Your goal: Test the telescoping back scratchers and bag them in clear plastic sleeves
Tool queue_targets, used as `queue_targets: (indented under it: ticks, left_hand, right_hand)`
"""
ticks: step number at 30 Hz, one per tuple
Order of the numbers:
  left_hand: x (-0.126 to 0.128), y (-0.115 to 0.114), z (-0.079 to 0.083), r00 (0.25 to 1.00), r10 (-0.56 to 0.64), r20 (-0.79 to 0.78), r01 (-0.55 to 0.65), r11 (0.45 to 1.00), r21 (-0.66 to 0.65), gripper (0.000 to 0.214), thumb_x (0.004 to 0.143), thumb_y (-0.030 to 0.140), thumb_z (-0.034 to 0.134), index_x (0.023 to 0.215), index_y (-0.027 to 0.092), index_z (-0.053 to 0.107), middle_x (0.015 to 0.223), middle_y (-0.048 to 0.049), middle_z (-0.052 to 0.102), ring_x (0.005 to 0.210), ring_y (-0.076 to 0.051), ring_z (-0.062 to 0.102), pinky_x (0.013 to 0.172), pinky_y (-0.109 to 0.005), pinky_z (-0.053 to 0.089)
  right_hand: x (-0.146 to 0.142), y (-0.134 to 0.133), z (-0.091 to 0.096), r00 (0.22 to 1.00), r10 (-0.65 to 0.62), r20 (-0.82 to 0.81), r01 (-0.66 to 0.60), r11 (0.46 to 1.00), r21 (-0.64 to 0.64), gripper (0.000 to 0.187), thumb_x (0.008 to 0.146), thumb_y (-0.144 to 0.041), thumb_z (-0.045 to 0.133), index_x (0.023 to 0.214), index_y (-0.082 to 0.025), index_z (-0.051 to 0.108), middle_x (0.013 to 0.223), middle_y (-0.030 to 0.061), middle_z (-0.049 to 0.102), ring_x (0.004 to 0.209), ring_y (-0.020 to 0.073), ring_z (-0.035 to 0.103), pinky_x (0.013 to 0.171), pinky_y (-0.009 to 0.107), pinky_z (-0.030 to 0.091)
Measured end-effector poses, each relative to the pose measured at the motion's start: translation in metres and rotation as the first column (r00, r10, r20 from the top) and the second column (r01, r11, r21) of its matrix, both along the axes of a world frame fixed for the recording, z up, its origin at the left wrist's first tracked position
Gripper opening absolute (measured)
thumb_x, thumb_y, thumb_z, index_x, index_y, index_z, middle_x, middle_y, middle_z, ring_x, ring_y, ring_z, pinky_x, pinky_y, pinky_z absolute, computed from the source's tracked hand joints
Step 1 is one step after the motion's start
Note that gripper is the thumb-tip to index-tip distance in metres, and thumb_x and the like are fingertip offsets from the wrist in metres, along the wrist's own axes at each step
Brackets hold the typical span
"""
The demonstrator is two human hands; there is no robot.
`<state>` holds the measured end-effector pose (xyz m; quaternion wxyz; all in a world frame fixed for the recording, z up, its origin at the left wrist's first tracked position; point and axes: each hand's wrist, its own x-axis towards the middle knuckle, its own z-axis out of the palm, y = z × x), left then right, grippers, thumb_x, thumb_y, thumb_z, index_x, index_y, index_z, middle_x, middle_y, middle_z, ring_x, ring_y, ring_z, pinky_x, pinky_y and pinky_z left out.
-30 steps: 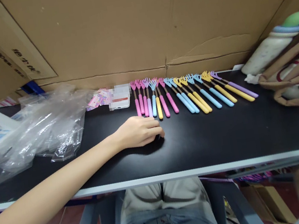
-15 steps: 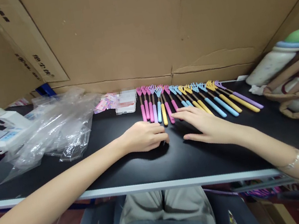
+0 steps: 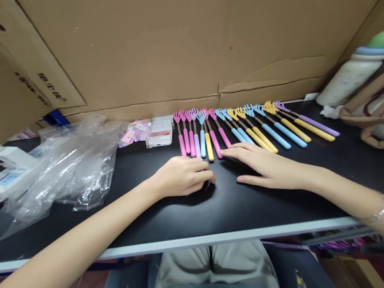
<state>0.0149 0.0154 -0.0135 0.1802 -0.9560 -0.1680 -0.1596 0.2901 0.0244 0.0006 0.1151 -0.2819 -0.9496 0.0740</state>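
Note:
A row of small back scratchers with claw-shaped heads lies on the black table, their handles pointing toward me. Among them are a pink back scratcher [image 3: 182, 144], a light blue one [image 3: 202, 143], a yellow one [image 3: 209, 147] and a purple one [image 3: 317, 125]. Just below the handle ends at the row's left side rests my left hand [image 3: 184, 175], fingers curled in and no object visible in them. My right hand [image 3: 261, 164] lies open over the middle handles, its fingers stretched leftward. One fingertip reaches the end of a pink handle [image 3: 216, 145].
Crumpled clear plastic bags [image 3: 71, 169] lie at the left beside a white power strip [image 3: 7, 182]. Pink-purple cards [image 3: 133, 133] and a white phone-like object [image 3: 163, 136] sit behind. A bottle [image 3: 353, 75] and a brown-strapped bag [image 3: 375, 118] stand at right. Cardboard walls [image 3: 145, 39] enclose the table.
My right hand has drawn back slightly toward me, uncovering a little more of the handles. My left hand stays in nearly the same place. The view has shifted slightly.

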Motion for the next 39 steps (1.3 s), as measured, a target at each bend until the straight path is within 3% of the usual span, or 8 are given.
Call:
queue_targets:
  ticks: [27, 39]
  left_hand:
    - [-0.0006, 0.0018, -0.0001, 1.000, -0.013, 0.022, 0.013, 1.000, -0.011, 0.024, 0.093, 0.016, 0.039, 0.098, 0.022, 0.062, 0.084, 0.0012, 0.063, 0.074, -0.011, 0.057, 0.064, -0.023, 0.039]
    - [0.0002, 0.0017, 0.0002, 0.999, -0.023, 0.038, 0.024, 0.999, -0.039, 0.024, 0.094, 0.016, 0.039, 0.098, 0.021, 0.062, 0.085, 0.0005, 0.065, 0.077, -0.011, 0.059, 0.066, -0.022, 0.040]
  right_hand:
    - [0.0033, -0.0013, 0.0002, 0.998, -0.026, 0.053, 0.029, 0.998, -0.049, 0.058, 0.092, -0.046, 0.047, 0.143, -0.018, 0.040, 0.141, 0.0123, 0.047, 0.136, 0.0262, 0.034, 0.109, 0.047, 0.037]
    - [0.0059, -0.0021, -0.0006, 0.999, -0.032, 0.023, 0.034, 0.996, -0.081, 0.057, 0.090, -0.043, 0.049, 0.143, -0.022, 0.041, 0.142, 0.0101, 0.047, 0.137, 0.0257, 0.034, 0.110, 0.047, 0.036]
